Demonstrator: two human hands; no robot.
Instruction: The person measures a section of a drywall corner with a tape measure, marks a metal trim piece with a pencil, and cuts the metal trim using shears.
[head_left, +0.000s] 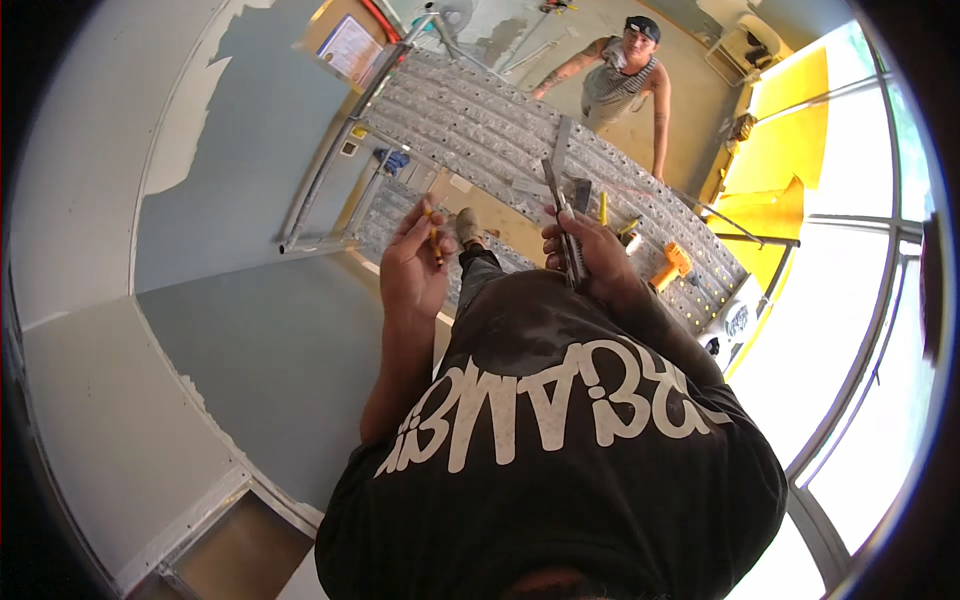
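My left hand (412, 262) is raised left of my body, with its fingers pinched round a short yellow pencil (436, 240). The pencil is roughly upright and has a dark lower end. In front of my belly, my right hand (598, 255) is closed on a long, narrow metal tool (563, 215), like a straight bar or ruler; its exact kind I cannot make out. The tool points away from me. Just beyond my right hand, an orange cordless drill (673, 265) and a thin yellow stick (603, 208) lie on the ridged metal scaffold platform (460, 115).
A person (625, 85) stands beyond the platform, one hand near its edge. Scaffold tubes (325, 180) rise at left beside a grey-blue wall (250, 170). A white bucket (732, 318) is at right by bright windows (850, 330). Below the platform is a lower deck (380, 225).
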